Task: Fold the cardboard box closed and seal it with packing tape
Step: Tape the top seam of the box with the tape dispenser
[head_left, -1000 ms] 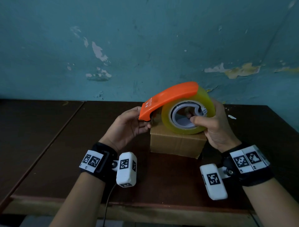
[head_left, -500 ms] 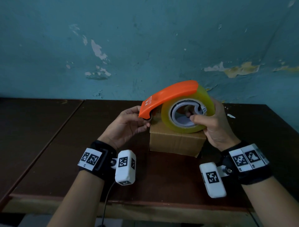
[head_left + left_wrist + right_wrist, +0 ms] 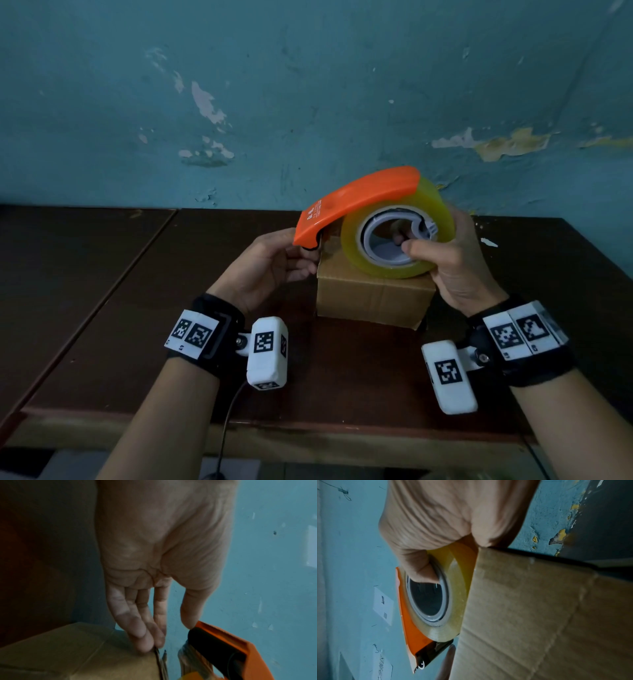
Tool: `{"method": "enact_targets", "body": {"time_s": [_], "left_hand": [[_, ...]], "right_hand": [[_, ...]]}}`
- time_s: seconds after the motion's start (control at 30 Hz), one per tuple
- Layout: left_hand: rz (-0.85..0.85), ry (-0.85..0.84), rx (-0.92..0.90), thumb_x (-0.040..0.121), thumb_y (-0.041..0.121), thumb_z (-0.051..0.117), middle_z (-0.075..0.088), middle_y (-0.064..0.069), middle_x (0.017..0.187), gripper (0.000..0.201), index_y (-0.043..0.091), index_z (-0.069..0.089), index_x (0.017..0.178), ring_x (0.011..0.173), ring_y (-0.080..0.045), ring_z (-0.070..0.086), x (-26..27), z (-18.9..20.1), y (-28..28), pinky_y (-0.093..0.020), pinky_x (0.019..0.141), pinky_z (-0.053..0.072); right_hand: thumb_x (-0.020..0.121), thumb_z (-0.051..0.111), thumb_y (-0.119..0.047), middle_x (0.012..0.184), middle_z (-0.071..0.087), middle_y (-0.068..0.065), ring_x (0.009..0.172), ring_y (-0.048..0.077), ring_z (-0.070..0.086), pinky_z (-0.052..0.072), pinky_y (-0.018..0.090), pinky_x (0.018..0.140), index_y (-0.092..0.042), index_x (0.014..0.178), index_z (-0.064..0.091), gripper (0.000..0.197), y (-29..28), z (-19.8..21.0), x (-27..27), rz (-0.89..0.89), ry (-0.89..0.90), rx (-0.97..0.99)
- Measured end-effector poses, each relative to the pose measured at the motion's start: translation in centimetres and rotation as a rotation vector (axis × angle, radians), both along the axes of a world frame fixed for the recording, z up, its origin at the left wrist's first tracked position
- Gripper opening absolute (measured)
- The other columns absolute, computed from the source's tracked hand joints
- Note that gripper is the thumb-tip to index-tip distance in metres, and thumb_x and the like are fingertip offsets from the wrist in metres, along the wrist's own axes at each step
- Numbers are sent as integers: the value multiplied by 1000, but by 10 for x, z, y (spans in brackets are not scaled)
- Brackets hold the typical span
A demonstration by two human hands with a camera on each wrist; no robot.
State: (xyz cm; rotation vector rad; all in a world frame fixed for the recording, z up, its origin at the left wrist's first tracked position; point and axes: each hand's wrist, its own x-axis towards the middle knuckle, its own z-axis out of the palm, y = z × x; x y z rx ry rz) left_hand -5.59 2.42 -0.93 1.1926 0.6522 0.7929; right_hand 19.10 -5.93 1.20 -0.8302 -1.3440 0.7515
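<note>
Little shift since before — tape dispenser [image 3: 376,222] atop closed cardboard box [image 3: 373,299].

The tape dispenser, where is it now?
In the head view, the tape dispenser sits centre, over the cardboard box, held by the right hand.

1. The tape dispenser [image 3: 356,202] has lifted very slightly toward 12 o'clock, so its orange guard now sits a touch higher against the wall [image 3: 308,85].
2. The right grip [image 3: 452,267], clasping the roll, has risen with it by the same small amount.
3. The left grip [image 3: 263,267] and the cardboard box [image 3: 370,298] appear marginally nearer 12 o'clock in the head view, as the camera has tilted a little.
</note>
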Motion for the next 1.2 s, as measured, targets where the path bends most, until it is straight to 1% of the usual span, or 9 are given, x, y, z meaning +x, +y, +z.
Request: {"method": "enact_targets", "body": {"time_s": [0.17,0.27,0.37,0.5,0.63,0.73,0.87,1.03,1.2], "left_hand": [[131,36,159,105,15,45,71,-7,85,23,2,65,107,71,-15,68,3,2,-2,-22,67,55],[59,-25,108,105,15,46,68,-14,97,30,-5,62,121,75,-15,69,0,1,1,-24,70,58],[-11,-93,42,101,14,48,68,-13,98,30,-1,56,126,74,-14,68,-1,2,2,-20,63,56],[-28,-182,-7,87,11,55,68,-8,92,29,2,60,114,80,-14,67,-3,3,2,-20,66,55],[-31,-246,-27,85,3,56,67,-12,105,22,9,67,103,95,-23,65,-5,3,3,-26,78,59],[-45,-252,-97,84,3,61,65,-14,106,22,6,66,105,89,-21,68,-4,4,2,-24,76,60],[-100,-293,-222,65,11,89,68,-12,96,59,0,59,115,79,-16,70,-2,6,-1,-22,73,60],[-25,-272,-365,75,1,72,67,-10,80,26,4,62,99,63,-9,69,-1,10,-6,-15,59,58],[64,-164,-249,75,0,63,70,-8,78,18,4,63,93,62,-8,70,-8,14,-2,-14,54,57]], "right_hand": [[68,59,12,91,74,-1,93,20,71,59,33,82,-12,99,71,41,0,-2,1,-5,9,-2],[69,59,12,95,75,-2,97,20,71,59,32,84,-11,103,69,41,-1,-2,0,-4,6,0],[69,59,11,93,75,-4,96,18,72,58,29,82,-11,102,68,40,-1,-1,1,-1,5,-6],[70,59,12,93,75,-1,95,19,72,59,31,84,-16,99,71,42,-2,-1,1,10,11,5],[69,60,12,96,73,6,96,23,71,59,33,84,-8,103,69,41,-1,-2,1,-2,16,-2],[69,60,12,97,68,16,93,26,69,60,35,83,-4,103,67,39,0,-3,2,-6,8,-8],[69,58,13,93,66,18,90,29,67,59,39,82,-4,100,67,36,0,-3,2,-5,-12,11],[69,58,12,90,75,-8,92,12,72,57,25,79,-12,101,68,41,-3,-2,1,17,1,-2],[69,62,10,96,77,-3,98,23,73,58,33,84,-11,104,70,42,-1,0,2,10,-32,-11]]}}
